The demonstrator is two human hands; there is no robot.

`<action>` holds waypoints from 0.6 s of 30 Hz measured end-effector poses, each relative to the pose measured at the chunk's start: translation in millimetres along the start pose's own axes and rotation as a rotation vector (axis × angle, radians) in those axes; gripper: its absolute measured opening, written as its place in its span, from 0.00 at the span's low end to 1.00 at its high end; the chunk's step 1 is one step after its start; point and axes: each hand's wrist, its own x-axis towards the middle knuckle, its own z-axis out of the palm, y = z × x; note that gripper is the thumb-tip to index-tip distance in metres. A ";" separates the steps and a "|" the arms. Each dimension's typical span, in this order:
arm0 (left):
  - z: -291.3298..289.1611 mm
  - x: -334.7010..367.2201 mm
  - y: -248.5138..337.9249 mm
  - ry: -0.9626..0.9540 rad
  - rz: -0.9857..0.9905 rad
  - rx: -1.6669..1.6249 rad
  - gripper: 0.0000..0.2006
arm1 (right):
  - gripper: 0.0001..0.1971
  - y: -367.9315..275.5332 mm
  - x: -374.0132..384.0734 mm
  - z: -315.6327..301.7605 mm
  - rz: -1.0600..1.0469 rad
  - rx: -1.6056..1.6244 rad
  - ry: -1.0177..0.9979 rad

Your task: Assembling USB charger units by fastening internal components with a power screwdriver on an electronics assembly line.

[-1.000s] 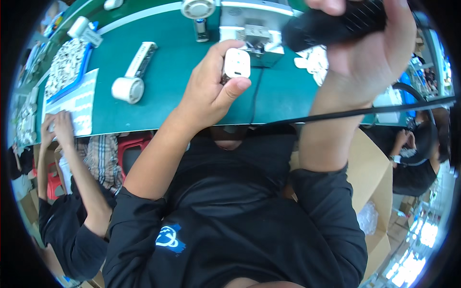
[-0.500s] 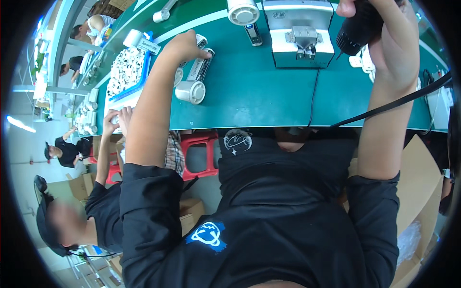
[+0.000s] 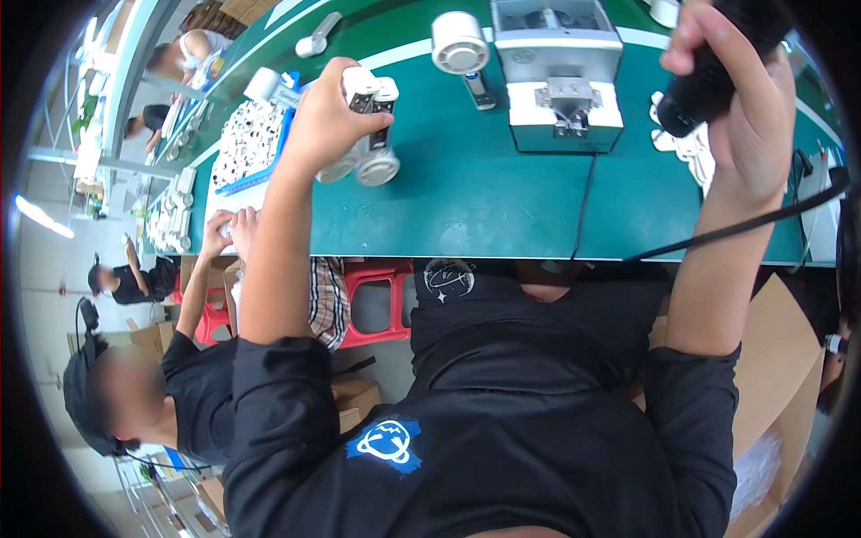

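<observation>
My left hand [image 3: 325, 121] is closed around the handles of two white handheld fans [image 3: 378, 168], its thumb across the nearer one. Their round heads point toward me, and the handle ends rise past my fingers. Dark inner parts show along the handles. In my right hand [image 3: 753, 125] is a black electric screwdriver [image 3: 704, 94], tip down, above the right side of the bench; its tip is hard to make out. A grey-and-white boxy machine [image 3: 563, 85] with a metal fixture on its front stands between my hands. Beside it lies another handheld fan [image 3: 461, 54].
A blue tray [image 3: 251, 183] of small white and black parts sits left, near a co-worker's hands [image 3: 231, 231]. White parts [image 3: 689, 152] lie right of the machine. A black cable [image 3: 753, 222] crosses my right forearm. A cardboard box [image 3: 776, 359] stands at lower right.
My left hand has closed around the two fans and tilted their handle ends up. The screwdriver has shifted slightly right. The whole view has moved, so the bench appears lower.
</observation>
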 end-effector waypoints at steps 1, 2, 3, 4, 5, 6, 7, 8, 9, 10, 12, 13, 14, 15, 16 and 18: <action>-0.5 -12.4 6.1 0.093 -0.082 -0.044 0.28 | 0.08 -0.5 -0.8 4.2 0.039 0.106 0.054; 6.0 -23.9 1.4 0.217 0.011 -0.103 0.28 | 0.08 -0.1 0.1 3.7 0.035 0.120 0.036; 14.6 -33.9 -5.0 0.340 0.105 -0.161 0.28 | 0.09 1.3 2.2 2.4 0.031 0.132 0.018; 18.7 -42.1 -5.0 0.394 0.158 -0.245 0.27 | 0.14 -0.5 7.0 4.6 -0.011 0.118 -0.065; 22.6 -46.3 -7.0 0.428 0.218 -0.315 0.26 | 0.17 -1.2 8.0 8.8 -0.025 0.107 -0.056; 26.1 -49.2 -10.3 0.462 0.279 -0.384 0.25 | 0.20 -1.4 7.9 12.3 -0.040 0.096 -0.046; 30.1 -50.1 -15.4 0.482 0.338 -0.457 0.25 | 0.22 0.7 8.3 10.9 0.005 0.142 -0.057; 33.9 -51.4 -19.0 0.496 0.325 -0.460 0.25 | 0.23 2.9 8.1 10.0 0.028 0.096 -0.027; 37.4 -52.7 -21.7 0.517 0.347 -0.562 0.26 | 0.23 4.6 8.6 10.2 0.050 0.049 0.005; 40.3 -53.4 -20.9 0.535 0.372 -0.668 0.26 | 0.08 6.8 10.9 10.6 0.022 0.147 0.038; 33.4 -54.0 -19.5 0.556 0.346 -0.421 0.27 | 0.09 5.9 7.6 13.5 0.027 0.169 0.056; 27.0 -53.1 -19.0 0.564 0.324 -0.168 0.27 | 0.10 4.0 6.5 17.8 0.027 0.195 0.084; 22.5 -47.8 -22.3 0.539 0.135 -0.175 0.28 | 0.17 -0.3 7.0 23.6 -0.001 0.169 0.038; 11.9 -36.3 -23.7 0.519 0.072 -0.145 0.28 | 0.18 0.7 7.5 23.4 0.000 0.163 0.036; 1.6 -21.3 -27.5 0.500 0.010 -0.118 0.28 | 0.20 0.2 7.3 21.7 0.000 0.154 0.035; -17.0 15.2 -24.7 0.313 -0.236 0.075 0.30 | 0.21 -3.6 4.0 24.1 0.011 0.153 0.042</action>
